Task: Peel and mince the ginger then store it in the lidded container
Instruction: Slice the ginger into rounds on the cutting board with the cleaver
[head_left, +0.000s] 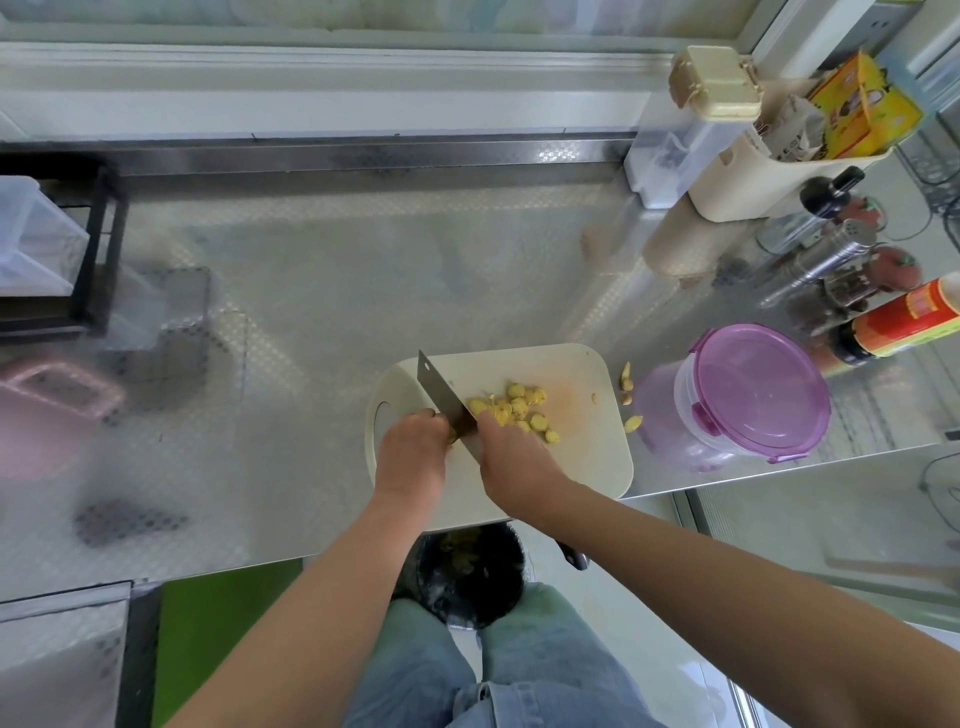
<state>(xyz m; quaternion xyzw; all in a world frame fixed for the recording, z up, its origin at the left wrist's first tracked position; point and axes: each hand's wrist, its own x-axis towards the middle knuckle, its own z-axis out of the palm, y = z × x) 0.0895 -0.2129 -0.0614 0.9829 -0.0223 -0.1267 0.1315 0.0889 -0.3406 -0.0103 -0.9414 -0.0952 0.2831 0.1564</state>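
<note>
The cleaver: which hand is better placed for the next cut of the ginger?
Right. The right hand grips the cleaver, its blade on the cutting board beside the ginger slices. The left hand holds the ginger piece at the blade.

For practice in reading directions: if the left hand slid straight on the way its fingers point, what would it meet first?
Probably the broad steel cleaver blade in the right hand, just ahead of the left hand; depth is unclear.

yellow ginger slices (519, 408); cream cutting board (587, 457); purple-lidded container (753, 389); embossed checker-patterned steel counter (311, 291).
</note>
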